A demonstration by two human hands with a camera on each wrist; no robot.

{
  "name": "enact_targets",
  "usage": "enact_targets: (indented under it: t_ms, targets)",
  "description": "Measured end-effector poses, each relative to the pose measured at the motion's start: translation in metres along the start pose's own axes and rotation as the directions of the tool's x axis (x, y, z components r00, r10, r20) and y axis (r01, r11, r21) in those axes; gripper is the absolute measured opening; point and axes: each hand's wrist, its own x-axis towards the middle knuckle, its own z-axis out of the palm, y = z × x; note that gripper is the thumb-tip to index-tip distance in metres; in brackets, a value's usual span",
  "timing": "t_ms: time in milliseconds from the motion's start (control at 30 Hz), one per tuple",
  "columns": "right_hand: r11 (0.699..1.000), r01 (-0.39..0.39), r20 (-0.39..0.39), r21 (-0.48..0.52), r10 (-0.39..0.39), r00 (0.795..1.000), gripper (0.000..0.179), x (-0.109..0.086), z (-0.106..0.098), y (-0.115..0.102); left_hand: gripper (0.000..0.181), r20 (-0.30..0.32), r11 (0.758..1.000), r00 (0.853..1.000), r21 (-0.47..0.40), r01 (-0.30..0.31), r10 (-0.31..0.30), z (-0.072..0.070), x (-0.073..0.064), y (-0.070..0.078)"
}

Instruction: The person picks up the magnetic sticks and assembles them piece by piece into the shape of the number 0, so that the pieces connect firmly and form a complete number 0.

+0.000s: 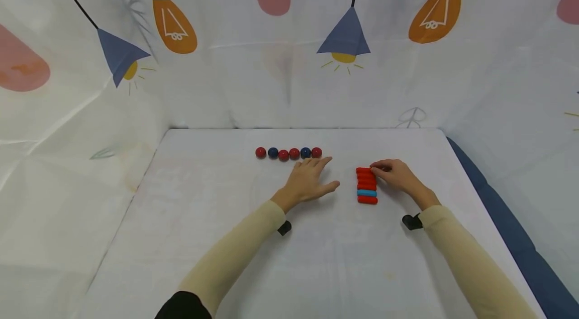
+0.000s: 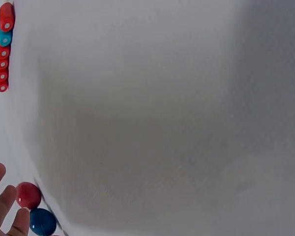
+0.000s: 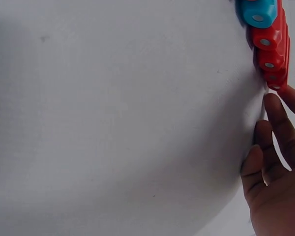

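Short red magnetic rods [image 1: 366, 181] and one light-blue rod [image 1: 367, 193] lie side by side in a stacked column on the white table. Pale round spots show on their ends in the left wrist view. My right hand [image 1: 398, 176] is at the column's far end, a fingertip touching the end of the farthest red rod [image 3: 280, 84]; its other fingers are loosely bent. My left hand [image 1: 304, 181] is spread just in front of a row of red balls [image 1: 294, 153] and dark-blue balls [image 1: 273, 153], holding nothing. Whether its fingertips touch the balls, I cannot tell.
The white tabletop [image 1: 316, 269] reaches back to a white cloth [image 1: 217, 83] printed with lamps and bulbs. Dark-blue fabric [image 1: 502, 218] lies along the table's right edge. Black straps [image 1: 412, 222] sit at my wrists.
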Motion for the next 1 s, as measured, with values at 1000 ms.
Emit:
enact_targets:
  t_ms: [1000]
  targets:
    - [0.987,0.128,-0.102,0.101,-0.118,0.988,0.033,0.006,0.007,-0.057,0.053,-0.088,0.882,0.981,-0.456,0.117,-0.176,0.015,0.019,0.017]
